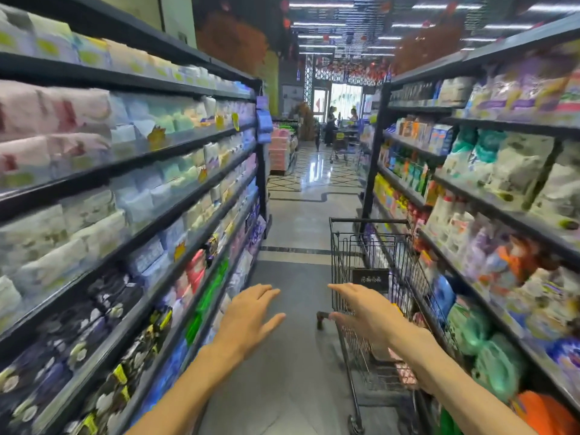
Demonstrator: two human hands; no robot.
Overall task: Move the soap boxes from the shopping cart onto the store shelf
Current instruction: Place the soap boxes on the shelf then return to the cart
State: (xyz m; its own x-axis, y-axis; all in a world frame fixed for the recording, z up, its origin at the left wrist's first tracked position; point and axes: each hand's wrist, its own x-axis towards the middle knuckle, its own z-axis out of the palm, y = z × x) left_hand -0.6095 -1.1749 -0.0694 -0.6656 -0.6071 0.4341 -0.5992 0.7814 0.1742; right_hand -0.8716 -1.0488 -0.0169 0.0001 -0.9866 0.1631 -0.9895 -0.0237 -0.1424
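Observation:
A black wire shopping cart point(370, 252) stands in the aisle against the right-hand shelf point(502, 211). Pinkish packs point(405, 370) lie low in its basket, blurred; I cannot tell whether they are the soap boxes. My right hand point(367, 312) hovers open just above the cart's handle end point(321, 318), fingers spread, holding nothing. My left hand point(251, 315) is held out over the bare floor to the left of the cart, open and empty.
Tall shelves full of packaged goods line both sides of the narrow aisle, the left shelf point(131, 215) and the right one. A grey floor strip point(292, 233) runs ahead. Far down the aisle, people point(331, 125) stand near another cart point(340, 146).

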